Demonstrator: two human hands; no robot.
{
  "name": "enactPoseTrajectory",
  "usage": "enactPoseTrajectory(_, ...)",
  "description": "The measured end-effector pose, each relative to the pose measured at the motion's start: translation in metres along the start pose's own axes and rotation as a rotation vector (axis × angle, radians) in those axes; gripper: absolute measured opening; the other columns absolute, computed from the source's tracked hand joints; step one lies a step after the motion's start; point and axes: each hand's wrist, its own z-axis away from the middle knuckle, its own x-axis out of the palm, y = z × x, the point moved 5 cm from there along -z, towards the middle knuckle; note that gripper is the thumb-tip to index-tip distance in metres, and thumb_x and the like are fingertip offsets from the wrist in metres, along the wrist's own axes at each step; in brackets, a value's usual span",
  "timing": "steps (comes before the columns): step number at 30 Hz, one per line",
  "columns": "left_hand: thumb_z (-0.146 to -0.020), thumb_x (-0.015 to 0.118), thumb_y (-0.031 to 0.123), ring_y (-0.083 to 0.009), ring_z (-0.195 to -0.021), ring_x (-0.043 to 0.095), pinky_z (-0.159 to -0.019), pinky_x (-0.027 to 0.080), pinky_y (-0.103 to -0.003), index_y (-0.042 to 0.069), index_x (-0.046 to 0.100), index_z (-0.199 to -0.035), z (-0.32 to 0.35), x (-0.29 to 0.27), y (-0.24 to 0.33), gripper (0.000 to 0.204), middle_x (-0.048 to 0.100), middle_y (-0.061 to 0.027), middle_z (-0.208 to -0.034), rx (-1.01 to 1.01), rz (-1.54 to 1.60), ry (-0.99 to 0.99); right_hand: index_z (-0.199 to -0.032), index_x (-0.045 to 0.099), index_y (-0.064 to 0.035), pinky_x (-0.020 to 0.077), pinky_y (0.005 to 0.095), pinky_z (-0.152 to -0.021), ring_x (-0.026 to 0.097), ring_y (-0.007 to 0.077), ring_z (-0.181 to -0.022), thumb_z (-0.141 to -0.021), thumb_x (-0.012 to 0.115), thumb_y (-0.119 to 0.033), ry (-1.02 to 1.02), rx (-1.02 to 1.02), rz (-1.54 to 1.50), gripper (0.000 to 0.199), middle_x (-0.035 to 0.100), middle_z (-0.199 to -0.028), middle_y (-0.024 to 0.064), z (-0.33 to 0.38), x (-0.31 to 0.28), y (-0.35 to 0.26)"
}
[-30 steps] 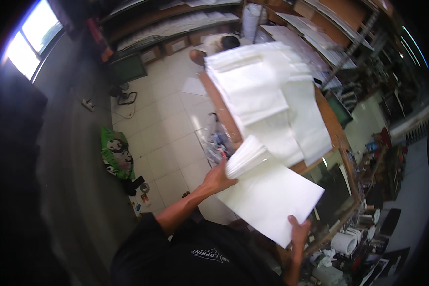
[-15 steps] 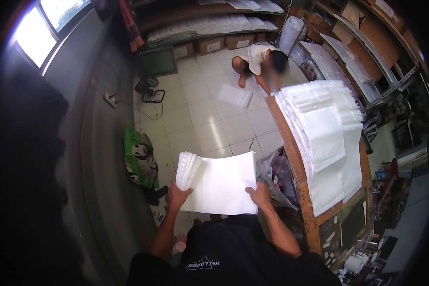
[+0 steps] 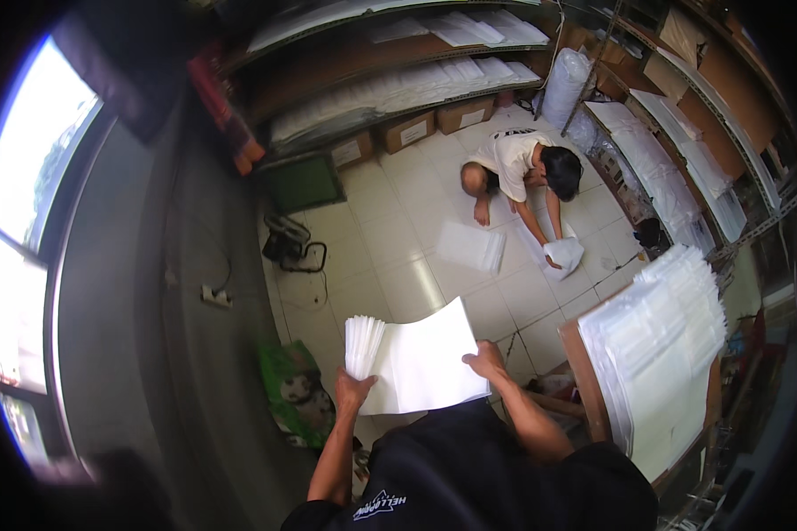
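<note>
I hold a stack of white sheets (image 3: 429, 363) in front of my body, with a fanned bunch of translucent folds along its left side. My left hand (image 3: 354, 391) grips the lower left edge, thumb on top. The right edge is in my right hand (image 3: 485, 361), thumb also on top and fingers mostly hidden beneath. Between my hands the top sheet bows slightly, its far right corner lifted. A larger pile of similar white sheets (image 3: 655, 354) lies on a wooden table (image 3: 586, 376) to my right.
Farther off, a co-worker (image 3: 522, 168) crouches on the tiled floor (image 3: 390, 212), hands on a white bundle (image 3: 562, 257). Another white stack (image 3: 474, 246) lies beside them. Loaded shelves (image 3: 398, 97) line the back and right. A green bag (image 3: 297, 389) and black metal stand (image 3: 292, 245) sit along the left wall.
My view has swung right and tilted up, bringing the co-worker's hands and bundle into sight. The stack stays in both my hands, its far right corner now raised more.
</note>
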Motion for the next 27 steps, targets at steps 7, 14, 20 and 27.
enactPoseTrajectory(7,-0.066,0.094,0.035,-0.0435,-0.111,0.067,-0.096,0.054,-0.046,-0.012,0.045,-0.136,-0.197,-0.014,0.177,0.098,0.066,-0.0334,-0.119,0.133,0.01,-0.024,-0.11,0.073,0.0032,0.0571,0.0367,-0.079,0.073,0.0259,-0.084,-0.081,0.08,-0.018,0.056,0.086,-0.203,0.036,0.076,-0.097,0.0176,-0.181,-0.114,-0.08)
enactPoseTrajectory(14,-0.064,0.094,0.037,-0.0391,-0.11,0.069,-0.096,0.056,-0.041,-0.014,0.045,-0.136,-0.427,0.037,0.353,0.101,0.066,-0.0323,-0.121,0.23,0.044,-0.26,-0.105,0.074,0.0039,0.0575,0.0366,-0.077,0.073,0.0255,-0.081,-0.074,0.08,-0.017,0.208,0.116,-0.503,0.038,0.076,-0.093,0.0162,-0.367,-0.206,-0.113)
enactPoseTrajectory(20,-0.063,0.092,0.034,-0.0388,-0.11,0.068,-0.097,0.056,-0.041,-0.014,0.044,-0.135,-0.574,0.071,0.528,0.1,0.065,-0.0317,-0.121,0.34,-0.069,-0.447,-0.111,0.071,0.0071,0.0577,0.0369,-0.076,0.072,0.0236,-0.083,-0.077,0.078,-0.008,0.476,0.016,-0.725,0.038,0.074,-0.097,0.0165,-0.491,-0.267,-0.145)
enactPoseTrajectory(27,-0.063,0.092,0.031,-0.033,-0.1,0.071,-0.087,0.058,-0.04,-0.009,0.053,-0.124,-0.744,0.158,0.676,0.083,0.068,-0.0258,-0.114,0.394,-0.051,-0.458,-0.113,0.07,0.0072,0.0574,0.0339,-0.07,0.072,0.0207,-0.079,-0.082,0.076,-0.008,0.467,0.2,-0.668,0.034,0.075,-0.097,0.0154,-0.662,-0.341,-0.143)
